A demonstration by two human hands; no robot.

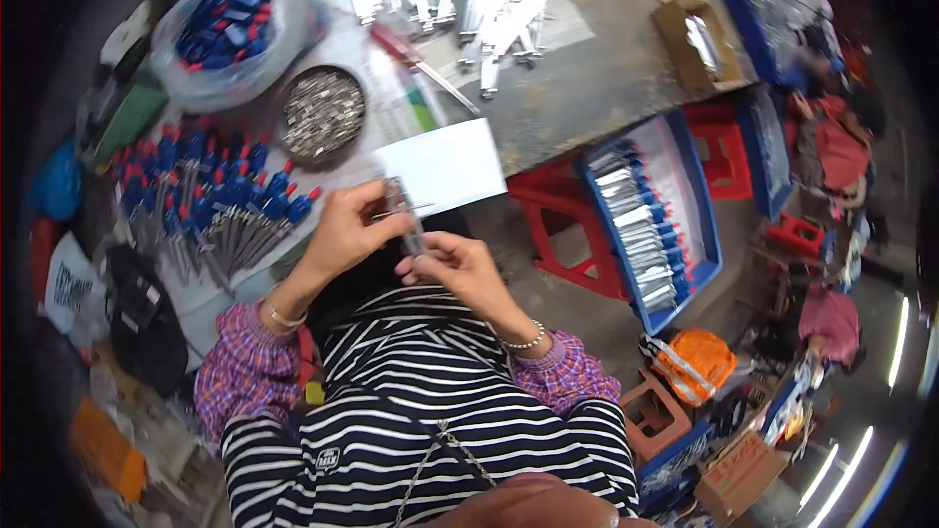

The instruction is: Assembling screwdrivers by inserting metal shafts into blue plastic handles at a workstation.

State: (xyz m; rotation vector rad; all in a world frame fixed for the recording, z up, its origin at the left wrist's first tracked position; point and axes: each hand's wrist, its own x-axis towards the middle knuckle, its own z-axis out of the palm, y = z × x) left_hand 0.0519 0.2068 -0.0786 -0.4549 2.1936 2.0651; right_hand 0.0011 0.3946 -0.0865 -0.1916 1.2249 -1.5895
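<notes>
Metal glints between both hands above the person's striped lap: a slim silver tool [404,218], small and partly blurred, held upright just in front of the near edge of the surface [587,78]. The left hand [344,232] has its grip clenched on the upper part of the tool, thumb and fingers pinched round it, and a thin pin sticks out sideways from that pinch. The right hand [460,269] grasps the tool's lower end from below, fingers curled about it, so the two hands almost touch. Just behind the tool a white sheet [445,168] lies at the edge of the surface. To the left of the left hand a heap of finished tools [210,200] with blue and red handles fans out, metal ends toward the person. Beyond the heap stands a round dish [323,113] full of small silver parts, and farther back a clear bag [235,24] of blue and red handles. Bare metal blades [469,0] are spread over the far part of the surface. To the right, well apart from the hands, a blue tray [699,225] sits on a red stool [562,225] and holds rows of the same tools.
</notes>
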